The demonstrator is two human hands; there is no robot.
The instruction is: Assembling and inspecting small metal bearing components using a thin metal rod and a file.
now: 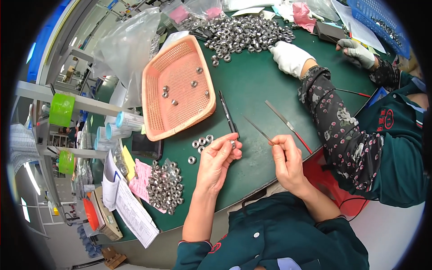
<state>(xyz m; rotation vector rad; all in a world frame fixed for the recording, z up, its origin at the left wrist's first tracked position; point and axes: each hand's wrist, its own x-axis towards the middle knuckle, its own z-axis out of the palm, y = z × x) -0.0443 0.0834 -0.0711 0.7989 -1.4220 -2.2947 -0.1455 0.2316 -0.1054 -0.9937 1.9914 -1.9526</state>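
Between the thumb and fingers of my left hand (215,164) is a small shiny metal ring (232,144), partly covered by the fingertips. My right hand (289,164) is closed on a thin needle file (256,128), its tip pointing up and left, apart from the ring. Several similar loose rings (192,159) lie on the green table just left of my left hand. Beyond that hand rests a black pen (227,112). A flat file with a red handle (290,126) lies to the right of the needle file.
A pink plastic basket (146,101) with several rings stands left of centre. A large heap of rings (247,33) covers the far table; a smaller heap (164,186) lies on pink paper at left. At right, a co-worker's white-gloved hand (292,58) touches the far heap.
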